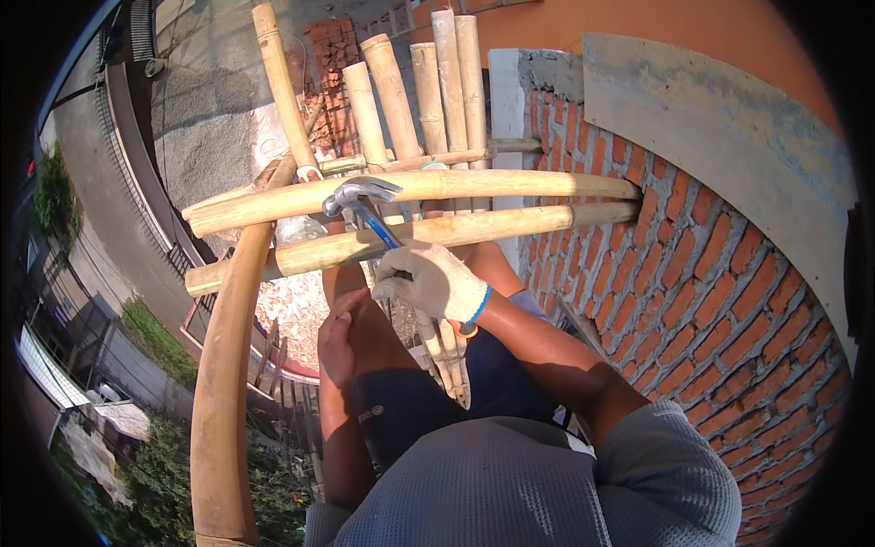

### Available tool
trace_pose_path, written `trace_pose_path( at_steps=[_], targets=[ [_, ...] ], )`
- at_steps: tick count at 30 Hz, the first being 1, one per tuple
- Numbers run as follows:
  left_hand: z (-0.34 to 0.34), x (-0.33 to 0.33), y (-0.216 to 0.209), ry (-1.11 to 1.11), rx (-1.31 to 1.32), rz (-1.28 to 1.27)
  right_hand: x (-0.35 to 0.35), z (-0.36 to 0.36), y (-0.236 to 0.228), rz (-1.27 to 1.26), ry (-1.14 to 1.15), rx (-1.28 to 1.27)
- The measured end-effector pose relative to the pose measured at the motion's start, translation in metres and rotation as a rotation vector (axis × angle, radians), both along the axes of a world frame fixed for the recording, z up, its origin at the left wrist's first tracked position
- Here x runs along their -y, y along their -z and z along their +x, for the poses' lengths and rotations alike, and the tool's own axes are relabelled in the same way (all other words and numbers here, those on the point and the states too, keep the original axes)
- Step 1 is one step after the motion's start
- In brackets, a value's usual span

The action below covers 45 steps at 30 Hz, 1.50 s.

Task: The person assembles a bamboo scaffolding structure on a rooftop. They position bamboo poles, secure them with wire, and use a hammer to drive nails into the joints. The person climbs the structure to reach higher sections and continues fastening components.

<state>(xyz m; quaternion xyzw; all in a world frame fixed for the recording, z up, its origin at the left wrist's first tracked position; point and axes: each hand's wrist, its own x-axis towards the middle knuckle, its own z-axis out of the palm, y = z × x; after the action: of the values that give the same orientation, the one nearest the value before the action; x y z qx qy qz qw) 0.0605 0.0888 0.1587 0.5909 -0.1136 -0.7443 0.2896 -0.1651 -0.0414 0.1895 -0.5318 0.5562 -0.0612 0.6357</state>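
My right hand (433, 283), in a cream knit glove with a blue cuff edge, grips a claw hammer (362, 193). Its blue handle slants up and its steel head lies over the two horizontal bamboo poles, the upper pole (510, 185) and the lower pole (456, 228). Close to the bare knee, my ungloved left hand (337, 345) has its fingers curled together; whether something small is in them is hidden. A thick upright bamboo pole (223, 392) stands to the left and crosses the horizontal ones.
On the right rises a brick wall (684, 301), which the horizontal poles reach. Several bamboo lengths (428, 100) lie side by side beyond them. Far below are a gravel heap (205, 109), stacked red bricks (333, 73) and a road (91, 173) on the left.
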Motion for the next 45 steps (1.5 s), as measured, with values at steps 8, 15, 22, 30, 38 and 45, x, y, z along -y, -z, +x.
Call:
trace_pose_path(
  at_steps=[8,15,22,30,38,45],
  targets=[
    [0.012,0.001,-0.019,0.114,0.331,-0.198,-0.009,0.0,-0.004,0.14,-0.071,-0.007],
    [-0.019,0.016,-0.044,0.569,0.438,-0.257,-0.031,0.028,-0.021,0.016,0.011,-0.062],
    [-0.012,0.023,-0.051,0.565,0.438,-0.163,-0.049,0.041,-0.018,-0.049,0.013,-0.051],
    [0.107,0.004,-0.03,0.225,0.736,-0.115,0.023,0.036,0.024,-0.016,-0.113,-0.027],
    [0.203,0.217,0.04,0.209,0.618,-0.447,0.132,0.059,0.117,-0.245,-0.385,-0.253],
    [0.149,0.28,0.156,0.714,0.37,-0.345,0.138,0.08,0.141,-0.027,-0.228,-0.266]
  ],
)
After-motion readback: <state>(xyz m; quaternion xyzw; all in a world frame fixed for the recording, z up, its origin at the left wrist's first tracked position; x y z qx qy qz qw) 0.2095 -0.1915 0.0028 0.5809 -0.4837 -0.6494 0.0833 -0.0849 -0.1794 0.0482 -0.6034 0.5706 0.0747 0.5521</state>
